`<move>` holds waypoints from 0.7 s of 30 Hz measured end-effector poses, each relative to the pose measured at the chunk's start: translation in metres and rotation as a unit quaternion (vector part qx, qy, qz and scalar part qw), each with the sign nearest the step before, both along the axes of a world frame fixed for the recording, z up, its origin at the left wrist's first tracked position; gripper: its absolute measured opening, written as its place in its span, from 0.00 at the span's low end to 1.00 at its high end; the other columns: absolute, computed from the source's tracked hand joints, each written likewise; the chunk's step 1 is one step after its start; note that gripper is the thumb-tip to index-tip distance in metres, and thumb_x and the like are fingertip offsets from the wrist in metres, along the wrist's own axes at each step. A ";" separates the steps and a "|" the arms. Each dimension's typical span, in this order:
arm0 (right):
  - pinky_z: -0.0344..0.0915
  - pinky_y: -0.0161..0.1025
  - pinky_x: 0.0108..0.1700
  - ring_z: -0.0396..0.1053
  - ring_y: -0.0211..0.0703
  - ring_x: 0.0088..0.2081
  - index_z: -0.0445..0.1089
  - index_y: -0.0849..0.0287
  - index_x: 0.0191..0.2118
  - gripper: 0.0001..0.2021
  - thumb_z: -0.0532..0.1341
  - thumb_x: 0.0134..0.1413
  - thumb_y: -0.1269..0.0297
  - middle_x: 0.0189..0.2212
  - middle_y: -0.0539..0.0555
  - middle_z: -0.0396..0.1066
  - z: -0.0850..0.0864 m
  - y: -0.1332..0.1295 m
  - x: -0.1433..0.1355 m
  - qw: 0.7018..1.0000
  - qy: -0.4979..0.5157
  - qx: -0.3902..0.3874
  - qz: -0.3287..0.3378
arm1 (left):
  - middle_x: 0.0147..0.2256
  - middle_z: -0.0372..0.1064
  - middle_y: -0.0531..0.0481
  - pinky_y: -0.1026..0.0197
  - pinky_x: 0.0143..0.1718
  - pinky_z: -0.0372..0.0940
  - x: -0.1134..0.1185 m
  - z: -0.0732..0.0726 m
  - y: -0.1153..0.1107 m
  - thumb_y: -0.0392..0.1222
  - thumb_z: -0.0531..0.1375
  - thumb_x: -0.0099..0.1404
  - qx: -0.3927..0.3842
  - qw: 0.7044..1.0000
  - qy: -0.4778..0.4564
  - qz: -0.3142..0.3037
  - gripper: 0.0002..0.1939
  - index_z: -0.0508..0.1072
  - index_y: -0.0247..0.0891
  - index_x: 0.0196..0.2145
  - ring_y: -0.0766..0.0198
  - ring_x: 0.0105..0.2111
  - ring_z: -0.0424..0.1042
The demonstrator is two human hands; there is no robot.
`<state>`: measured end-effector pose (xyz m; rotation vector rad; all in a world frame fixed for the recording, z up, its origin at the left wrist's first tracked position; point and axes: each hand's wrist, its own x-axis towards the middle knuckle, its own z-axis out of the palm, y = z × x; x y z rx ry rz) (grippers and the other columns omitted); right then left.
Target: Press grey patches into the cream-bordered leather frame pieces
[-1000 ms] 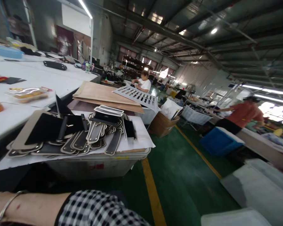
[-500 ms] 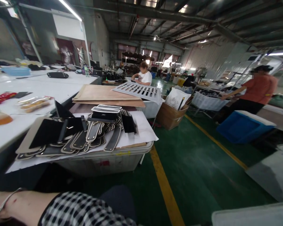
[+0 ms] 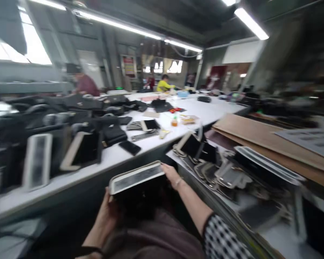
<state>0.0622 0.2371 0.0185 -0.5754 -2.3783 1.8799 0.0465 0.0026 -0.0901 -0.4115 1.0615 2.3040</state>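
Note:
Above my lap I hold a bag piece (image 3: 139,177), black with a grey top panel bordered in a cream edge. My left hand (image 3: 110,210) is closed on its left end. On the other end, the fingers of my right hand (image 3: 170,175) grip the corner. Dark material hangs beneath the panel, and its lower part merges with my dark clothing. To the right, grey straps with pale edges (image 3: 205,171) lie piled with black panels (image 3: 189,144). The picture is smeared by motion.
A long white table (image 3: 113,158) runs ahead, bearing black bag pieces (image 3: 81,102), a phone (image 3: 130,147) and an orange bottle (image 3: 174,121). Brown boards (image 3: 253,138) lie on the right. A person in yellow (image 3: 163,84) and one in maroon (image 3: 86,84) are farther back.
My view has swung left from the aisle to the white table. Both hands and the held bag piece now show; earlier only an arm with a checked sleeve was visible.

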 end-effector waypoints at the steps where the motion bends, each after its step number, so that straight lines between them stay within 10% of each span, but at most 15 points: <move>1: 0.71 0.48 0.47 0.74 0.45 0.41 0.71 0.64 0.50 0.18 0.56 0.61 0.57 0.40 0.57 0.78 -0.013 0.007 -0.012 1.000 -0.004 0.006 0.013 | 0.56 0.64 0.39 0.43 0.55 0.59 -0.001 -0.004 -0.016 0.67 0.47 0.69 0.011 0.999 -0.001 0.034 0.35 0.61 0.39 0.62 0.48 0.54 0.65; 7: 0.55 0.56 0.63 0.65 0.61 0.55 0.74 0.68 0.48 0.26 0.60 0.46 0.54 0.49 0.67 0.73 -0.040 0.033 -0.051 0.978 0.109 0.179 0.015 | 0.55 0.67 0.44 0.51 0.57 0.54 -0.016 -0.021 -0.018 0.68 0.46 0.68 0.064 0.995 -0.015 0.078 0.35 0.64 0.42 0.62 0.49 0.60 0.59; 10: 0.63 0.55 0.55 0.69 0.55 0.46 0.76 0.60 0.39 0.15 0.58 0.56 0.56 0.40 0.61 0.75 -0.027 -0.004 -0.051 0.908 0.264 0.312 0.094 | 0.56 0.66 0.44 0.50 0.58 0.53 -0.020 -0.020 -0.016 0.70 0.51 0.65 0.078 0.994 -0.019 0.071 0.37 0.64 0.42 0.61 0.46 0.61 0.56; 15: 0.68 0.44 0.44 0.70 0.44 0.40 0.73 0.57 0.34 0.11 0.54 0.62 0.73 0.37 0.55 0.72 -0.015 -0.093 -0.060 0.861 0.226 0.280 0.359 | 0.53 0.68 0.40 0.51 0.56 0.55 -0.025 -0.021 -0.022 0.74 0.63 0.49 0.094 0.994 -0.020 0.059 0.46 0.72 0.35 0.54 0.42 0.60 0.56; 21: 0.66 0.44 0.48 0.69 0.45 0.42 0.74 0.56 0.40 0.10 0.56 0.58 0.74 0.39 0.54 0.71 -0.017 -0.123 -0.077 0.851 0.118 0.294 0.418 | 0.51 0.70 0.43 0.57 0.53 0.58 -0.029 -0.025 -0.017 0.65 0.68 0.53 0.126 0.983 -0.031 0.128 0.34 0.77 0.36 0.48 0.49 0.56 0.62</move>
